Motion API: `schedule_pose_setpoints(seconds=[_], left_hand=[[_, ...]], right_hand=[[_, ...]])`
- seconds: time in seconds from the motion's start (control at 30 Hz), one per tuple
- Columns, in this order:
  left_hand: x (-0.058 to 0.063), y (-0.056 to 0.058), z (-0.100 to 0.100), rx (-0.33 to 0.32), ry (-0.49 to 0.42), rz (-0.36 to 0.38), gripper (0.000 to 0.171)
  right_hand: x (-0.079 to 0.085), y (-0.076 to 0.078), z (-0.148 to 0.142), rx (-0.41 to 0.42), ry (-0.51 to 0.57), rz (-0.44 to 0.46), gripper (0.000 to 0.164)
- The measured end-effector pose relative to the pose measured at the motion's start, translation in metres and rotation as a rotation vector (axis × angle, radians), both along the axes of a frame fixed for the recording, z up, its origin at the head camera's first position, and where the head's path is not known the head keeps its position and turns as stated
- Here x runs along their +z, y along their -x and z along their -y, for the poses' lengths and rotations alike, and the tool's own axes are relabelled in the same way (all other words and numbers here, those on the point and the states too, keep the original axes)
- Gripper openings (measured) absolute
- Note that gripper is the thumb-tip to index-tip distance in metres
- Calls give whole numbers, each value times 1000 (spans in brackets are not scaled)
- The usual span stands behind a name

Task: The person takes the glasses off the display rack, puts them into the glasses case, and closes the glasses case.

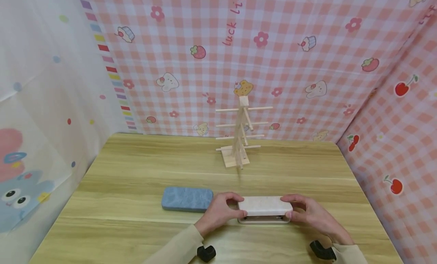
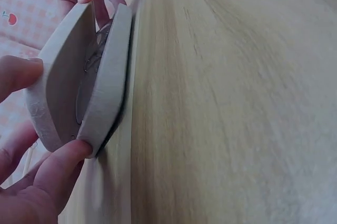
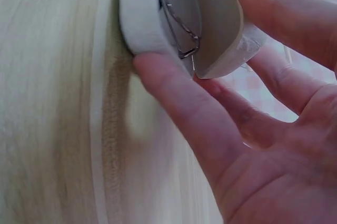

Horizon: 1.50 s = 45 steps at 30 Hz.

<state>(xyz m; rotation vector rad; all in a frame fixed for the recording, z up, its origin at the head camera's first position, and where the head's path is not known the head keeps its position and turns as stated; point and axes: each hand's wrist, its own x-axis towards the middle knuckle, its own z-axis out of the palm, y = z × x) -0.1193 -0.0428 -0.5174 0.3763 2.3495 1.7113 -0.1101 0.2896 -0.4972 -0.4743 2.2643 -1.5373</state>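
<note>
A white glasses case (image 1: pixel 264 206) lies on the table with its lid partly raised, its opening facing me. Inside, the right wrist view shows thin wire-framed eyeglasses (image 3: pixel 184 24), mostly hidden by the lid. My left hand (image 1: pixel 221 211) holds the left end of the case, thumb on the lower half and a finger on the lid. At the opposite end, my right hand (image 1: pixel 313 215) grips it, thumb against the base and fingers at the lid. A blue case (image 1: pixel 186 199) lies closed just left of my left hand.
Behind the cases stands a wooden rack (image 1: pixel 238 135) with several thin pegs sticking out. The wooden table (image 1: pixel 143 161) meets a pink checked cloth (image 1: pixel 211 70) at the back, with cloth hanging on both sides too.
</note>
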Motion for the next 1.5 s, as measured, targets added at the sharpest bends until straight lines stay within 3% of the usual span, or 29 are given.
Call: schedule_pose_setpoints(seconds=[0.3, 0.57, 1.03, 1.27, 1.5], left_hand=[[-2, -1, 0, -3, 17, -60, 37], [-2, -2, 0, -8, -22, 0, 37], [0, -2, -3, -36, 43, 4, 43], [-1, -3, -5, -47, 28, 25, 45], [1, -4, -7, -67, 62, -2, 48]], right_hand=[[-1, -1, 1, -35, -104, -78, 41], [-3, -2, 3, -78, -152, -114, 40], [0, -2, 8, -121, -180, -39, 45], [-3, -6, 10, -85, -190, -117, 45], [0, -6, 9, -28, -164, -134, 43]])
